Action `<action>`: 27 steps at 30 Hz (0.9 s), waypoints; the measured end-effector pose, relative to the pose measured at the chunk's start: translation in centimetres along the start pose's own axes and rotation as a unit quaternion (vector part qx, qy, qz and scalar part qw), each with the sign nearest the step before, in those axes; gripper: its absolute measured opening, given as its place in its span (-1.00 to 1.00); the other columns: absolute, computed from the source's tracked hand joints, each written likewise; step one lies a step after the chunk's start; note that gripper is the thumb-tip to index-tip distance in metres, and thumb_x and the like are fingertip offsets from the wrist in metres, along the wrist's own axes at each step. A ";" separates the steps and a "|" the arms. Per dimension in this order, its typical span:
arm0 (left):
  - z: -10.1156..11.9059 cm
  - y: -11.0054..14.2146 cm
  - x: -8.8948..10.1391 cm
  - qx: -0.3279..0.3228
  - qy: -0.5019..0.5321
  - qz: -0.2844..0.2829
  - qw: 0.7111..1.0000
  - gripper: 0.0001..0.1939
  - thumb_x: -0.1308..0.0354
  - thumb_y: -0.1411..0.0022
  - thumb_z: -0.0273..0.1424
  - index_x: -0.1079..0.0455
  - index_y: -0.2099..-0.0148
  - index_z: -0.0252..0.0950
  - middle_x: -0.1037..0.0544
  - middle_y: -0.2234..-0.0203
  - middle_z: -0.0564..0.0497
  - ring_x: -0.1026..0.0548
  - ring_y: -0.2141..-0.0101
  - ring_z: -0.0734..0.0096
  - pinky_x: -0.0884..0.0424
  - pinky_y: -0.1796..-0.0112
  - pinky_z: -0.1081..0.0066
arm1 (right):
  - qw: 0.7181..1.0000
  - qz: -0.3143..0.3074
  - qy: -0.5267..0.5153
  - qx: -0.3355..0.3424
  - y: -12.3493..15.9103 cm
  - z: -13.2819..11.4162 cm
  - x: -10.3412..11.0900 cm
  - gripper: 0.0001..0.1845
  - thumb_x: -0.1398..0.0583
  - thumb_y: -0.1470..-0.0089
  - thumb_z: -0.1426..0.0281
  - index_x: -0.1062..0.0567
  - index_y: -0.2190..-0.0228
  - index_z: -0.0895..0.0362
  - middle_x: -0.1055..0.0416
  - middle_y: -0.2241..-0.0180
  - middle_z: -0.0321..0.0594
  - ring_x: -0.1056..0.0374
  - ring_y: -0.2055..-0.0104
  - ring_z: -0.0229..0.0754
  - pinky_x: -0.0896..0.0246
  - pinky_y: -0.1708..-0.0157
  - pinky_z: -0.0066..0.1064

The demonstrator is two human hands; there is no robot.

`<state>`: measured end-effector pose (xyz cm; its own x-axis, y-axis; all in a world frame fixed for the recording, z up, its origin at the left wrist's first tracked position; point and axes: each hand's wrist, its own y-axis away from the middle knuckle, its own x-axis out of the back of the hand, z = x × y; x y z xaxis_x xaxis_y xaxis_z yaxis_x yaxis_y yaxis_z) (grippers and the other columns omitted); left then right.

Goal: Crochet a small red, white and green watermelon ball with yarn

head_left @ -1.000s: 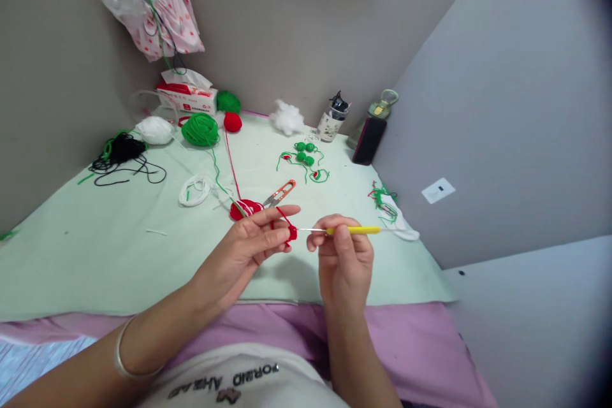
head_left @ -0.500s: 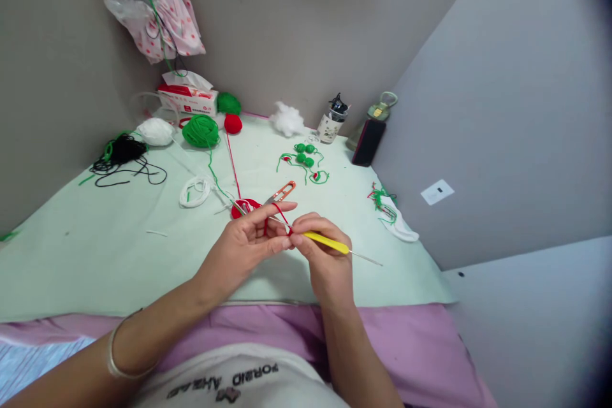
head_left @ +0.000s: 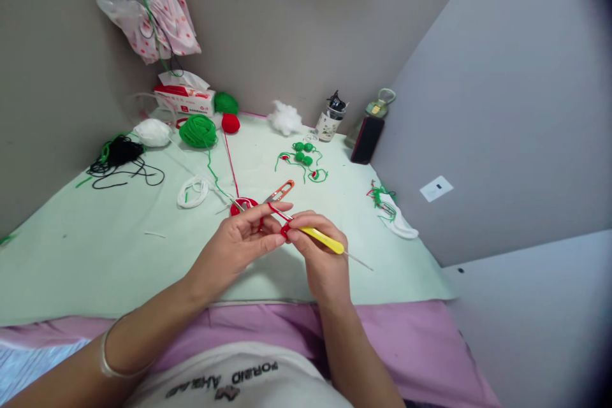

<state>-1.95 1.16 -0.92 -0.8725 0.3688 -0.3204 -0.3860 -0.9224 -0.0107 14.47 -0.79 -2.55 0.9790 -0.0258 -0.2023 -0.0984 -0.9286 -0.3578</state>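
Observation:
Between the fingertips of my left hand is a small piece of red crochet, with red yarn running up over the raised forefinger. My right hand grips a yellow-handled crochet hook, its back end pointing down to the right. The right fingertips touch the red piece too, and partly cover the hook's front tip. Just beyond my left hand lies a red and white yarn bundle. Orange-handled thread snips rest beside it.
Green crocheted pieces lie mid-table, with white stuffing behind. A green yarn ball, a red yarn ball and a tissue pack stand back left. A phone leans on a bottle at right.
My right hand has moved left to meet my left fingertips and the red crochet. The hook has swung from level to slanting, its back end now lower.

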 end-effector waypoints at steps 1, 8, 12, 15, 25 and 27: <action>0.1 0.0 0.1 -0.002 -0.014 0.007 1.000 -0.58 -0.43 -0.18 -0.38 -0.60 -0.11 -0.09 -0.52 0.32 0.09 -0.49 0.22 0.40 -0.38 0.10 0.43 | 1.000 0.004 0.001 -0.004 0.0 0.0 0.0 -0.88 -0.39 -0.08 0.48 -0.67 0.33 0.00 -0.55 0.31 -0.31 -0.45 0.26 -0.25 -0.35 0.28 -0.42; 0.6 0.0 0.2 -0.019 -0.068 0.019 0.997 -0.64 -0.30 -0.31 -0.32 -0.54 -0.14 -0.16 -0.46 0.34 0.10 -0.42 0.25 0.41 -0.35 0.15 0.41 | 0.998 0.010 0.055 0.014 0.3 -0.5 -0.3 -0.85 -0.36 -0.12 0.51 -0.66 0.35 -0.01 -0.53 0.31 -0.30 -0.44 0.24 -0.23 -0.32 0.25 -0.39; 0.8 0.0 -0.4 -0.026 -0.073 0.028 0.997 -0.58 -0.34 -0.24 -0.38 -0.51 -0.15 -0.22 -0.49 0.32 0.09 -0.47 0.21 0.38 -0.37 0.06 0.36 | 0.994 0.006 0.101 0.035 0.6 -0.8 -0.5 -0.84 -0.32 -0.16 0.50 -0.66 0.32 -0.03 -0.53 0.29 -0.30 -0.43 0.21 -0.22 -0.30 0.20 -0.37; 0.9 -0.1 -0.5 -0.039 -0.107 0.041 0.993 -0.61 -0.30 -0.25 -0.42 -0.53 -0.13 -0.22 -0.49 0.36 0.10 -0.47 0.23 0.38 -0.36 0.04 0.35 | 0.995 0.002 0.093 0.018 0.6 -0.7 -0.4 -0.85 -0.34 -0.14 0.50 -0.66 0.34 -0.02 -0.53 0.30 -0.31 -0.43 0.22 -0.23 -0.30 0.22 -0.38; 1.2 -0.1 0.3 -0.030 -0.115 0.014 0.993 -0.63 -0.32 -0.26 -0.35 -0.56 -0.12 -0.18 -0.51 0.36 0.08 -0.47 0.26 0.36 -0.39 0.15 0.39 | 0.998 0.006 0.039 -0.057 0.5 -0.4 -0.1 -0.91 -0.39 -0.08 0.46 -0.65 0.37 0.01 -0.53 0.34 -0.35 -0.40 0.31 -0.28 -0.26 0.30 -0.43; 0.9 -0.2 0.3 -0.021 -0.086 0.008 0.996 -0.63 -0.35 -0.24 -0.36 -0.58 -0.10 -0.16 -0.51 0.38 0.09 -0.46 0.28 0.39 -0.38 0.15 0.41 | 0.998 0.001 0.033 -0.061 0.5 -0.4 -0.2 -0.90 -0.39 -0.08 0.47 -0.65 0.38 0.01 -0.53 0.35 -0.35 -0.39 0.32 -0.28 -0.25 0.30 -0.43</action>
<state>-2.45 1.53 -0.17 -0.9184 0.3645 -0.1541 -0.3615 -0.9311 -0.0479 14.31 -1.37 -2.34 0.9889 -0.0473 -0.1409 -0.0808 -0.9668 -0.2426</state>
